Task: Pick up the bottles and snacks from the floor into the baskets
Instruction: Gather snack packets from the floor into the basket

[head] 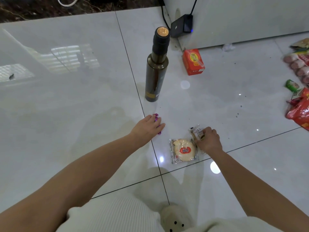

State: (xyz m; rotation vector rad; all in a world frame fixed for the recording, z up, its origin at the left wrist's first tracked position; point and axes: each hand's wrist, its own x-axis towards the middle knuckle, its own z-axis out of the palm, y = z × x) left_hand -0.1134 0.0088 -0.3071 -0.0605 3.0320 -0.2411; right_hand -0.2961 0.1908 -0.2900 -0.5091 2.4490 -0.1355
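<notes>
A tall dark bottle (156,67) with a gold cap stands upright on the white tile floor. Just below it, my left hand (147,127) lies over a small purple wrapped candy (156,117), fingers curled onto it. My right hand (209,140) is closed on a small clear snack packet (196,131) that still rests on the floor. A round rice cracker in a clear wrapper (184,150) lies flat right beside that hand. An orange-red box (193,61) sits further back near the wall.
A heap of snack bags (299,91) in red and green lies at the right edge. A black device (182,25) with cables leans against the white cabinet (234,19) at the back. My slipper (175,218) shows at the bottom. No basket is in view.
</notes>
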